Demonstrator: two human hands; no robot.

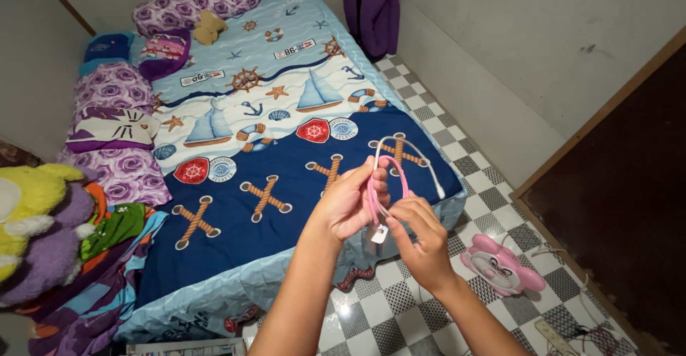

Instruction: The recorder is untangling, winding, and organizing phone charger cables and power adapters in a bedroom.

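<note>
Left hand (348, 202), right hand (421, 236) grip looped cables (397, 167) (lower ends hidden).

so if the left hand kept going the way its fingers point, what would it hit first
Probably the nautical-print bedspread: the left hand, holding the pink and white cables, points up and away over the bed. Depth is unclear.

Bright, even indoor light, sharp focus, glare on floor tiles (343, 317), wide-angle edge bending.

both hands (350, 202) and forearms are bare, with no sleeves or jewellery.
</note>
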